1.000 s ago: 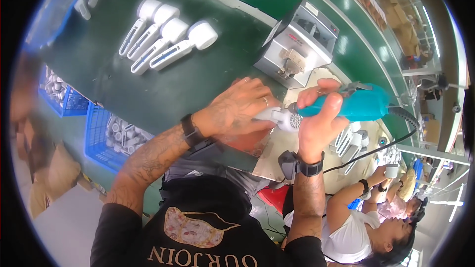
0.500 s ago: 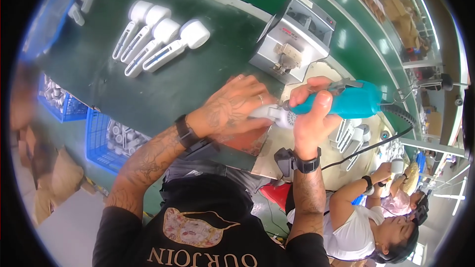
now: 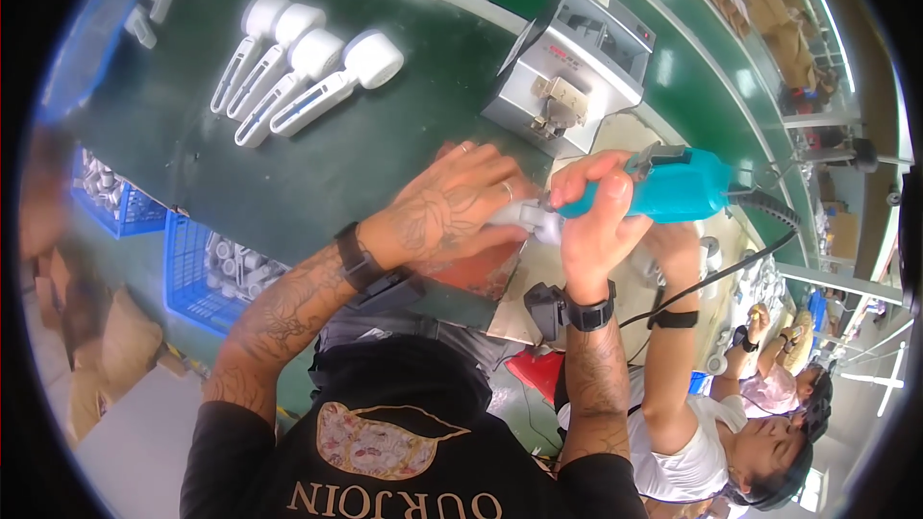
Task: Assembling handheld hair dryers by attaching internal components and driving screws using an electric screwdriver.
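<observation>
Left hand (image 3: 452,207) flat, right hand (image 3: 591,221) fisted.

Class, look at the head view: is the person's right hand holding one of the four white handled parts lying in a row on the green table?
No: the right hand grips a teal power screwdriver, while the white handled parts lie untouched farther up the green table.

A green bench (image 3: 317,163) is filling the centre; blue crates (image 3: 207,274) are sitting at eight o'clock, stacked boxes (image 3: 779,10) lying at one o'clock.

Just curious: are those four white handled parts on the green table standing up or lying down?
Lying down: the white handled parts rest flat, side by side, on the green table.
</observation>
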`<move>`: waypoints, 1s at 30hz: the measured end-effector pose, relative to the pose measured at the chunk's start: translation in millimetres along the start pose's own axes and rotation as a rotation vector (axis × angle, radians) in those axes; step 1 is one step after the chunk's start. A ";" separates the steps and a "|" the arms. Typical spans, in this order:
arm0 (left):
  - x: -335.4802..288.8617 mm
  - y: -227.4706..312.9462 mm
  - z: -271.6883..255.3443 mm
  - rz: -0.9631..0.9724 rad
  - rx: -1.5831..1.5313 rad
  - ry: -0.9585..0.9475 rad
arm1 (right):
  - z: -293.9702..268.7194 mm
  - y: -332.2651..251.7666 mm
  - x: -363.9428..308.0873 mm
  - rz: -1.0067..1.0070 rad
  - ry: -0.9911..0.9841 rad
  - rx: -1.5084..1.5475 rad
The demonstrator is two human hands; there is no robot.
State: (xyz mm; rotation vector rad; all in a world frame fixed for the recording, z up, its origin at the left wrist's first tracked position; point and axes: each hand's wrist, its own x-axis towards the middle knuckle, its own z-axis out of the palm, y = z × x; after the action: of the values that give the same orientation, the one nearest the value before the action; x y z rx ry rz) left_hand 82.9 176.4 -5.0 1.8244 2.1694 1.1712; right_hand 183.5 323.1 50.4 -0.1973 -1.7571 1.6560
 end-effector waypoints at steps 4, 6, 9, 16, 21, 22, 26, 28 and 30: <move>4.6 0.1 -7.7 0.005 0.001 -0.048 | 2.3 -6.2 14.7 0.109 0.049 -0.071; 2.8 0.4 -6.4 0.003 0.021 -0.091 | 11.5 -12.2 34.0 -0.020 0.142 -0.098; -0.7 -0.2 -5.2 -0.003 -0.035 0.000 | 26.8 -7.7 66.3 -0.110 0.195 -0.100; 1.0 2.1 -4.7 0.072 -0.046 0.009 | 24.2 15.6 75.9 -0.139 0.197 -0.133; -3.2 0.1 -6.4 0.014 0.007 -0.035 | 30.8 0.5 55.8 -0.022 0.149 -0.132; -1.7 -1.0 -6.8 0.011 0.007 -0.035 | 27.4 -4.4 48.5 -0.020 0.147 -0.131; 0.4 2.5 -6.2 0.012 -0.046 0.009 | 6.6 -25.6 0.7 -0.015 0.155 -0.024; 0.6 -0.2 -5.0 0.017 -0.045 0.013 | 3.7 -30.3 -12.3 -0.028 0.106 -0.034; 0.4 -1.8 -3.7 0.019 -0.034 0.049 | 1.8 -28.8 -19.4 -0.015 0.130 -0.068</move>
State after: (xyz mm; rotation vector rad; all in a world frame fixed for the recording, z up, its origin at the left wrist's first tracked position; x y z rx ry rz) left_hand 79.4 174.9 -3.2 1.8256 2.1478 1.2623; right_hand 206.8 306.0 69.7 -0.3152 -1.7138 1.5388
